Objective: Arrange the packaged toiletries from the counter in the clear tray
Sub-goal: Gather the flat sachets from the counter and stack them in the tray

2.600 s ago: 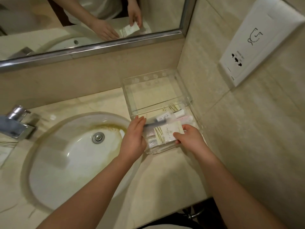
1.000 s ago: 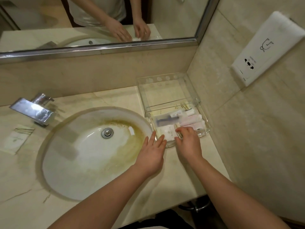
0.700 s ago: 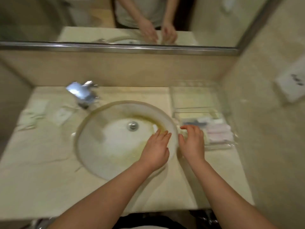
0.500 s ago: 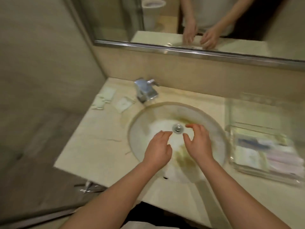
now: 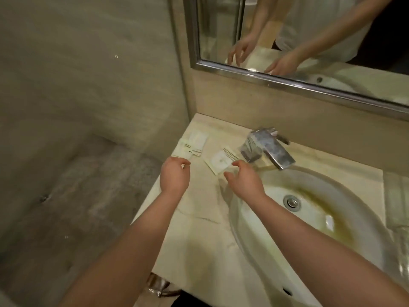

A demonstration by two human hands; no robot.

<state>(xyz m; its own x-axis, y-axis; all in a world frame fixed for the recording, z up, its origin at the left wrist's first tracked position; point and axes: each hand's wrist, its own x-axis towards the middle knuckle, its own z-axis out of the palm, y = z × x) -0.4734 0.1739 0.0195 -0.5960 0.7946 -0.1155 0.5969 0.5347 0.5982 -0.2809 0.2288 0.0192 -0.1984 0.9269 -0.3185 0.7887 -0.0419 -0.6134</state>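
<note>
Reaching across a pale veined marble table [image 5: 199, 244] left of an oval white basin [image 5: 314, 220] and a chrome faucet [image 5: 266, 151], both hands are empty. Only a blurred edge of the clear plastic tray [image 5: 396, 209] shows far right. Small flat white paper-wrapped packets [image 5: 193, 145] lie by the wall; another white sachet [image 5: 220, 162] sits beside the faucet. Left hand [image 5: 174, 177] curls, fingers loosely parted; right hand [image 5: 244, 181] spreads just short of the sachet. Pinching each packet by an edge should lift it cleanly.

Both hands [image 5: 174, 177] [image 5: 244, 181] outstretched, empty, half-curled
</note>
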